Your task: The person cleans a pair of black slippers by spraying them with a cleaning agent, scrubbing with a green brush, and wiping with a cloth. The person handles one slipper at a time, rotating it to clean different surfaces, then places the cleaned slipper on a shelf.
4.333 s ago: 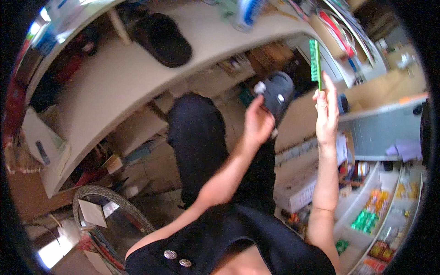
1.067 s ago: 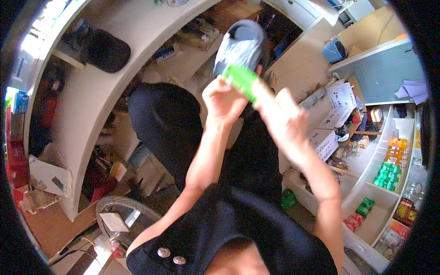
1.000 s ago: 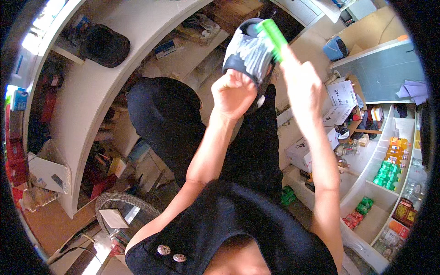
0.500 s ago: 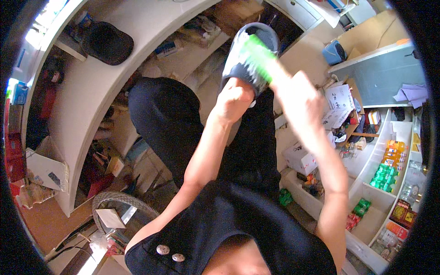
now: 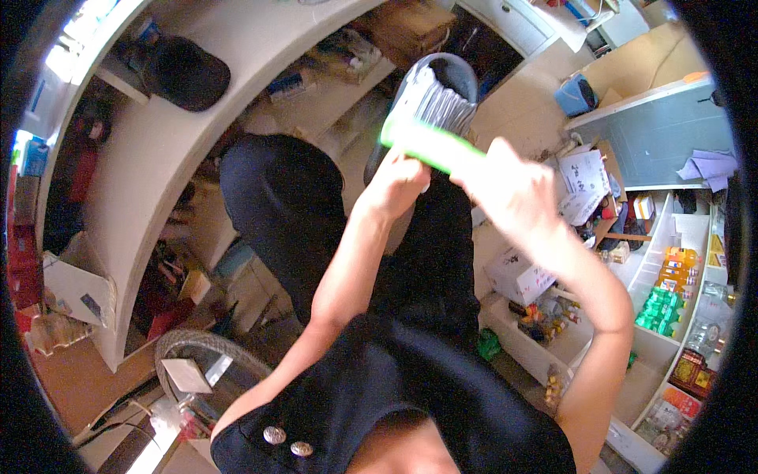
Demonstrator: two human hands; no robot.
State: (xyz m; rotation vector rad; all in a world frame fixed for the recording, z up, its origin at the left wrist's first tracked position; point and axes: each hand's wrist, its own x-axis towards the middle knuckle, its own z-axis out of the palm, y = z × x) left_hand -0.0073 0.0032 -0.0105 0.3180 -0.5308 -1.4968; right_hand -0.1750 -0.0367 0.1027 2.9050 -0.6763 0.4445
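A dark shoe (image 5: 456,73) with a grey edge is held up beyond my knees. My left hand (image 5: 391,188) is closed on its near end, though the fingertips are partly hidden. In my right hand (image 5: 512,188) is a bright green brush (image 5: 433,145), gripped at its right end. The brush lies across the shoe, its far end close above my left hand, slightly smeared by motion. Pale ridged strands show between brush and shoe; I cannot tell whether they are bristles or part of the shoe.
A curved white counter (image 5: 178,166) runs along the left, with a black cap (image 5: 188,75) on it. A bicycle wheel (image 5: 178,344) stands at lower left. On the right are white shelves with bottles (image 5: 659,310), a white box (image 5: 517,272) and a blue bin (image 5: 575,95).
The brush has moved down and left over the shoe, toward my left hand. My right elbow has swung outward. The shoe has shifted slightly down and stays in my left hand.
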